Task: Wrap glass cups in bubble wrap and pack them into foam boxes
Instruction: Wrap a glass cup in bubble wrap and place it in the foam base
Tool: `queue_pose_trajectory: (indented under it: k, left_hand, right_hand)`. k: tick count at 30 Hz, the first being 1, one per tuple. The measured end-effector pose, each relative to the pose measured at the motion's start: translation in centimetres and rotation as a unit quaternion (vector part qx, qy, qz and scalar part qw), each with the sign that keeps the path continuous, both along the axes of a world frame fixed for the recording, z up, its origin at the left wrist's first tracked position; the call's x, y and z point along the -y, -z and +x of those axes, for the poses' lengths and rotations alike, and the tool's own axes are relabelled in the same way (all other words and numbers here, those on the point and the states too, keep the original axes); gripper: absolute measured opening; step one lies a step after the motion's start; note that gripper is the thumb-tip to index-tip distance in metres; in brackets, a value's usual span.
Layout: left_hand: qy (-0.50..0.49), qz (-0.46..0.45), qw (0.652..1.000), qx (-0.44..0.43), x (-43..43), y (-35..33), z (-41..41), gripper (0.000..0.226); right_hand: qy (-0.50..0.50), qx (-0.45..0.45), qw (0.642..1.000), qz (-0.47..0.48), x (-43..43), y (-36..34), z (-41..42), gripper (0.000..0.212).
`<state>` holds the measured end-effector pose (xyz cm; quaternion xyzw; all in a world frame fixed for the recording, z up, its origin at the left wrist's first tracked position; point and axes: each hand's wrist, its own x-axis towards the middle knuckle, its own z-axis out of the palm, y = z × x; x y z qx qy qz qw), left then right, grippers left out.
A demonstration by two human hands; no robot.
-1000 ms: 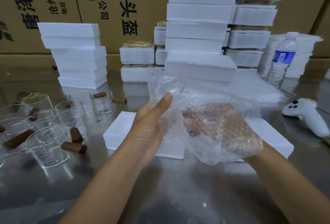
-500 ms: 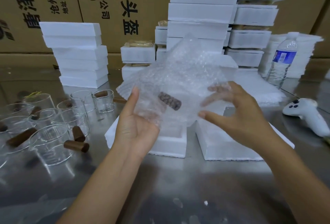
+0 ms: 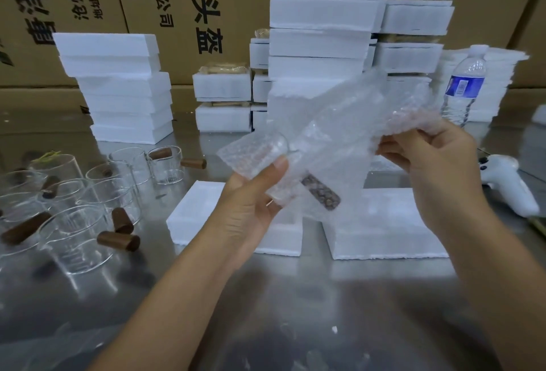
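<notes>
Above the foam box (image 3: 384, 231) lying open on the steel table (image 3: 295, 296), the left hand (image 3: 251, 202) grips a glass cup (image 3: 320, 195) through bubble wrap (image 3: 339, 134) — thumb pressed on the sheet, the other fingers hidden behind it. The cup's brown handle slants down toward the box. The right hand (image 3: 437, 164) pinches the sheet's upper edge, fingers bunched. Bare cups (image 3: 74, 231) stand well left of the box — a water bottle (image 3: 464, 84) stands behind it to the right.

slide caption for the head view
Left hand and right hand hold bubble wrap around a glass cup above foam boxes
</notes>
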<state>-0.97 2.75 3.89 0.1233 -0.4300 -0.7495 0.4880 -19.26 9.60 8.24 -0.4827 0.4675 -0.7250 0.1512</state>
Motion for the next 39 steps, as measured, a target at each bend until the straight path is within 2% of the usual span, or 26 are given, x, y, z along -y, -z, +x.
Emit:
queue_pose_trajectory:
  k: [4, 6, 8, 12, 16, 18, 20, 22, 24, 30, 33, 37, 39]
  left_hand:
    - [0.016, -0.039, 0.997, 0.059, 0.0, 0.2, 0.0, 0.056]
    - [0.025, -0.047, 0.995, 0.078, -0.1, 0.2, 0.1, 0.067]
    - [0.019, -0.051, 0.994, 0.096, -0.3, 0.2, 0.0, 0.076]
    - [-0.015, -0.028, 0.999, 0.035, -0.5, -0.1, -0.2, 0.047]
    - [-0.052, -0.002, 0.998, -0.035, -0.3, -0.5, 0.1, 0.052]
    - [-0.078, 0.001, 0.996, -0.039, -0.2, -0.4, 0.1, 0.051]
    - [-0.094, -0.006, 0.995, -0.038, -0.2, -0.4, 0.1, 0.053]
    - [-0.102, -0.016, 0.994, -0.033, -0.3, -0.3, 0.2, 0.052]
    - [-0.108, -0.021, 0.994, -0.021, -0.4, -0.3, 0.3, 0.055]
    - [-0.117, -0.045, 0.989, 0.077, -0.1, 0.0, 0.3, 0.068]
    - [-0.131, -0.090, 0.979, 0.127, 0.0, 0.2, 0.5, 0.072]
    - [-0.129, -0.184, 0.956, 0.188, -0.5, 0.1, 0.7, 0.064]
    - [-0.125, -0.211, 0.946, 0.211, -0.6, 0.0, 0.8, 0.063]
  right_hand:
    - [-0.040, 0.062, 0.997, -0.009, -0.1, 0.0, 0.1, 0.036]
    - [-0.056, 0.082, 0.995, -0.020, -0.1, 0.0, 0.1, 0.029]
    - [-0.071, 0.059, 0.995, -0.025, 0.1, 0.2, 0.3, 0.021]
    - [-0.079, 0.007, 0.996, -0.029, 0.3, 1.0, 1.2, 0.058]
    - [-0.001, 0.002, 1.000, -0.014, 0.6, 1.8, 2.4, 0.072]
    - [-0.006, -0.016, 0.999, 0.044, 0.8, 2.1, 2.6, 0.063]
    - [-0.064, -0.048, 0.989, 0.124, 1.0, 2.5, 2.7, 0.055]
    - [-0.132, -0.074, 0.976, 0.159, 1.0, 3.0, 3.2, 0.051]
    - [-0.155, -0.076, 0.975, 0.141, 1.0, 3.3, 3.6, 0.041]
    - [-0.094, -0.059, 0.988, 0.111, 1.4, 3.3, 3.1, 0.021]
    - [-0.072, -0.058, 0.991, 0.094, 1.5, 3.4, 3.1, 0.018]
    - [-0.045, -0.057, 0.995, 0.069, 1.6, 3.4, 3.0, 0.027]
    - [-0.050, -0.056, 0.995, 0.060, 1.5, 3.3, 2.8, 0.023]
